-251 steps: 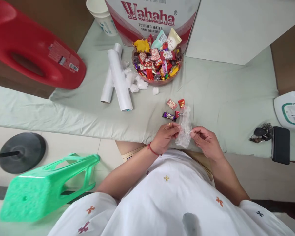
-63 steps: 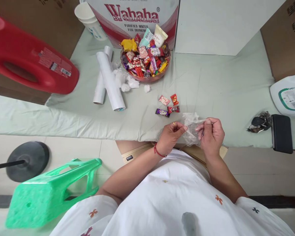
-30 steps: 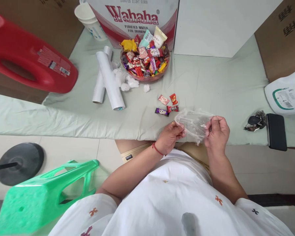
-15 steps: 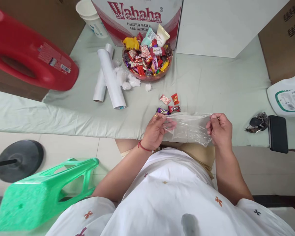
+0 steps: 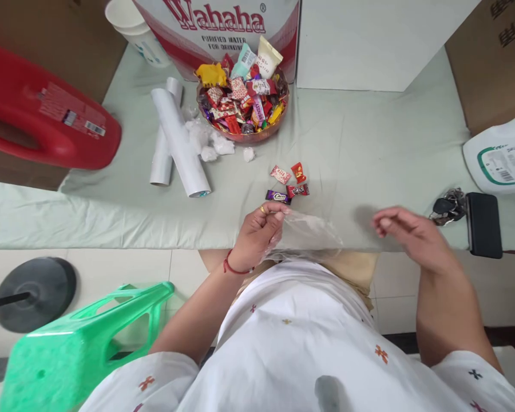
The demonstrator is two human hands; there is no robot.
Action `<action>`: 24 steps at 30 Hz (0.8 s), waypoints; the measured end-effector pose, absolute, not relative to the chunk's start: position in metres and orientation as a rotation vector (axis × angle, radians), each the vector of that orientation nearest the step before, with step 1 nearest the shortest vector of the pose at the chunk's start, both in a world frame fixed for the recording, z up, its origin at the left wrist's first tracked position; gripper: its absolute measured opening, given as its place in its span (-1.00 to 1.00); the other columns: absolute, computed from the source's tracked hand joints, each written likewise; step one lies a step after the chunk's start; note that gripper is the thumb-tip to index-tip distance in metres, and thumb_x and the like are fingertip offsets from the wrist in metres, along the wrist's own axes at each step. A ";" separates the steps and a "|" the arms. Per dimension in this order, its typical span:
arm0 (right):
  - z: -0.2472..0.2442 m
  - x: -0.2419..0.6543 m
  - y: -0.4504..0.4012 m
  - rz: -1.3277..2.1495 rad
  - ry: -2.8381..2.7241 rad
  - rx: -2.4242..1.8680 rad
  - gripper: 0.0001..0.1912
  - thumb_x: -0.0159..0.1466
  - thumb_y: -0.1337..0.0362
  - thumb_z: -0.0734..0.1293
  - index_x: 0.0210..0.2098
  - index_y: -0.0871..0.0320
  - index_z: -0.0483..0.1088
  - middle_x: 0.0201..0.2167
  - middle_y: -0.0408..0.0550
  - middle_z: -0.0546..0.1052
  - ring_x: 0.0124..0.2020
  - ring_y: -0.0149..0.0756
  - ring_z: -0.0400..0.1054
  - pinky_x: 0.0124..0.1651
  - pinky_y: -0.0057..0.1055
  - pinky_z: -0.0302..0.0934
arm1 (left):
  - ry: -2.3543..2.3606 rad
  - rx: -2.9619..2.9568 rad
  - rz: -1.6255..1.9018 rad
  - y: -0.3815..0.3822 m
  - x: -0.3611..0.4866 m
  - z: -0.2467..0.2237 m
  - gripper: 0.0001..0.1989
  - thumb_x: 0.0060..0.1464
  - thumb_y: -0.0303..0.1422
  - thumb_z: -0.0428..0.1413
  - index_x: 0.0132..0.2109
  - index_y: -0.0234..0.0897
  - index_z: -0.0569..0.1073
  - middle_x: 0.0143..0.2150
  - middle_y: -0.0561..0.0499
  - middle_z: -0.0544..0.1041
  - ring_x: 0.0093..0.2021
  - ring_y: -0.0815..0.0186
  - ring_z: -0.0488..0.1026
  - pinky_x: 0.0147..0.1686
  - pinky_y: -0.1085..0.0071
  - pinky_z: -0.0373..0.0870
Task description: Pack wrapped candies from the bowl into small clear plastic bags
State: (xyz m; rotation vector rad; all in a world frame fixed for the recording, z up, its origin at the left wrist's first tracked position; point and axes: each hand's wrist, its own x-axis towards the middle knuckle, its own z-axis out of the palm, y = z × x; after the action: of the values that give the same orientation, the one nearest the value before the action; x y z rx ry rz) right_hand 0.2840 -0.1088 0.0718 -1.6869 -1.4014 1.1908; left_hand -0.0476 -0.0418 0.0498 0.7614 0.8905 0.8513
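Note:
My left hand (image 5: 260, 236) is closed on one edge of a clear plastic bag (image 5: 312, 229), pinched between thumb and fingers. The thin bag hangs to the right from this grip, over the table's front edge. My right hand (image 5: 405, 230) is apart from the bag, to its right, with loosely stretched fingers and nothing visible in them. Just beyond the left fingertips lie wrapped candies: a purple one (image 5: 278, 197), a dark red one (image 5: 297, 190), a pale patterned one (image 5: 280, 174) and a red-orange one (image 5: 298, 172).
A glass bowl (image 5: 257, 137) heaped with candies stands before a Wahaha carton (image 5: 223, 43). To its left are white rolls (image 5: 181, 143) and crumpled plastic (image 5: 199, 134). Keys (image 5: 448, 206) and a black phone (image 5: 484, 224) lie at right. A green stool (image 5: 55, 355) is on the floor.
My right hand has let go of the bag and moved right. The bag, earlier stretched between both hands, now hangs from the left one. The view has shifted slightly.

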 end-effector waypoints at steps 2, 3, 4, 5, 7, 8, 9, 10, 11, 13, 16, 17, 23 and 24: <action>0.087 0.279 -0.092 1.045 -1.372 -1.637 -0.60 0.27 -0.11 0.46 -0.12 0.06 0.58 -0.19 0.02 0.61 -0.21 -0.17 0.47 -0.11 -0.24 0.39 | 0.827 0.819 0.782 -0.045 -0.049 0.054 -0.59 0.12 -0.06 0.34 -0.05 -0.26 0.55 -0.64 0.25 0.15 -0.66 0.53 0.02 -0.66 0.56 -0.04; 0.093 0.272 -0.082 1.065 -1.423 -1.578 -0.60 0.27 -0.10 0.46 -0.10 0.05 0.59 -0.13 0.04 0.61 -0.13 -0.13 0.47 -0.03 -0.21 0.38 | 0.800 0.845 0.746 -0.047 -0.049 0.056 -0.57 0.14 -0.07 0.32 0.01 -0.27 0.56 -0.63 0.25 0.14 -0.65 0.53 0.03 -0.64 0.56 -0.02; 0.097 0.262 -0.072 1.130 -1.503 -1.492 -0.60 0.28 -0.09 0.45 -0.07 0.04 0.59 -0.08 0.05 0.60 -0.05 -0.10 0.47 0.05 -0.19 0.37 | 0.775 0.873 0.709 -0.048 -0.048 0.058 -0.54 0.18 -0.07 0.30 0.08 -0.27 0.56 -0.62 0.24 0.14 -0.64 0.53 0.03 -0.63 0.55 -0.02; 0.099 0.251 -0.063 1.218 -1.590 -1.392 -0.60 0.30 -0.08 0.43 -0.01 0.02 0.58 -0.02 0.04 0.60 0.02 -0.08 0.46 0.12 -0.16 0.34 | 0.754 0.903 0.673 -0.049 -0.048 0.059 -0.51 0.21 -0.07 0.27 0.15 -0.27 0.54 -0.62 0.24 0.14 -0.63 0.53 0.03 -0.62 0.55 -0.01; 0.098 0.227 -0.046 1.414 -1.771 -1.187 -0.58 0.33 -0.05 0.41 0.08 0.00 0.55 0.03 0.00 0.59 0.10 -0.09 0.43 0.20 -0.14 0.29 | 0.727 0.959 0.629 -0.050 -0.047 0.061 -0.47 0.25 -0.08 0.23 0.24 -0.26 0.50 -0.61 0.24 0.14 -0.63 0.53 0.02 -0.61 0.54 0.00; 0.095 0.216 -0.040 1.517 -1.839 -1.101 -0.59 0.33 -0.04 0.40 0.08 0.00 0.55 0.03 -0.01 0.59 0.10 -0.11 0.43 0.20 -0.14 0.29 | 0.723 0.980 0.617 -0.050 -0.047 0.062 -0.46 0.26 -0.08 0.22 0.27 -0.26 0.48 -0.62 0.24 0.14 -0.63 0.52 0.02 -0.61 0.53 0.01; 0.091 0.207 -0.035 1.610 -1.887 -1.030 -0.61 0.33 -0.03 0.40 0.05 0.02 0.56 0.00 -0.03 0.60 0.07 -0.13 0.44 0.17 -0.16 0.30 | 0.727 0.995 0.609 -0.051 -0.047 0.062 -0.44 0.25 -0.08 0.22 0.29 -0.25 0.46 -0.62 0.25 0.15 -0.64 0.52 0.01 -0.60 0.53 0.01; 0.088 0.201 -0.031 1.688 -1.912 -0.981 -0.63 0.33 -0.03 0.40 -0.01 0.04 0.58 -0.04 -0.04 0.61 0.02 -0.16 0.45 0.13 -0.19 0.32 | 0.738 1.002 0.605 -0.052 -0.047 0.063 -0.41 0.24 -0.07 0.23 0.31 -0.24 0.44 -0.62 0.25 0.16 -0.64 0.52 0.02 -0.60 0.53 0.02; 0.084 0.198 -0.028 1.741 -1.915 -0.958 -0.66 0.33 -0.03 0.40 -0.08 0.07 0.58 -0.10 -0.06 0.61 -0.05 -0.20 0.46 0.06 -0.23 0.34 | 0.752 1.002 0.604 -0.052 -0.048 0.063 -0.38 0.23 -0.07 0.25 0.33 -0.23 0.42 -0.61 0.25 0.16 -0.64 0.52 0.02 -0.59 0.52 0.03; 0.078 0.198 -0.023 1.786 -1.868 -0.977 -0.67 0.31 -0.02 0.41 -0.21 0.12 0.57 -0.24 -0.10 0.60 -0.21 -0.29 0.43 -0.09 -0.33 0.33 | 0.785 0.999 0.593 -0.053 -0.050 0.063 -0.34 0.19 -0.08 0.28 0.35 -0.22 0.39 -0.60 0.27 0.14 -0.62 0.51 0.02 -0.58 0.52 0.02; 0.073 0.211 -0.018 1.846 -1.785 -1.057 -0.67 0.25 -0.01 0.47 -0.30 0.16 0.54 -0.40 -0.17 0.52 -0.38 -0.38 0.32 -0.27 -0.42 0.23 | 0.843 1.020 0.578 -0.054 -0.053 0.059 -0.33 0.14 -0.09 0.32 0.32 -0.25 0.41 -0.59 0.28 0.09 -0.60 0.51 -0.01 -0.57 0.51 -0.02; 0.072 0.217 -0.016 1.871 -1.779 -1.078 -0.68 0.22 0.01 0.49 -0.30 0.17 0.53 -0.42 -0.18 0.51 -0.40 -0.39 0.31 -0.30 -0.43 0.21 | 0.868 1.038 0.576 -0.054 -0.054 0.057 -0.35 0.13 -0.09 0.33 0.28 -0.26 0.44 -0.58 0.28 0.08 -0.59 0.51 -0.02 -0.56 0.51 -0.03; 0.065 0.233 -0.012 1.828 -1.729 -1.211 -0.75 0.18 0.11 0.50 -0.27 0.15 0.55 -0.35 -0.13 0.57 -0.34 -0.35 0.37 -0.27 -0.42 0.24 | 1.099 1.364 0.551 -0.055 -0.060 0.040 -0.57 0.18 -0.06 0.26 0.05 -0.26 0.60 -0.49 0.15 0.27 -0.52 0.42 0.16 -0.46 0.45 0.18; 0.065 0.231 -0.012 1.807 -1.717 -1.227 -0.76 0.17 0.12 0.50 -0.28 0.15 0.56 -0.38 -0.14 0.56 -0.36 -0.36 0.37 -0.29 -0.43 0.23 | 1.150 1.459 0.575 -0.054 -0.061 0.041 -0.58 0.17 -0.07 0.26 0.05 -0.24 0.60 -0.42 0.08 0.37 -0.46 0.37 0.27 -0.40 0.43 0.25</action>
State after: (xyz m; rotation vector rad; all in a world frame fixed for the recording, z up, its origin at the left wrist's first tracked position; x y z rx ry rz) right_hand 0.2315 -0.0120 0.0650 -1.2274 -1.7171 1.8067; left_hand -0.0605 -0.0539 0.0408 1.4593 1.1503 0.5747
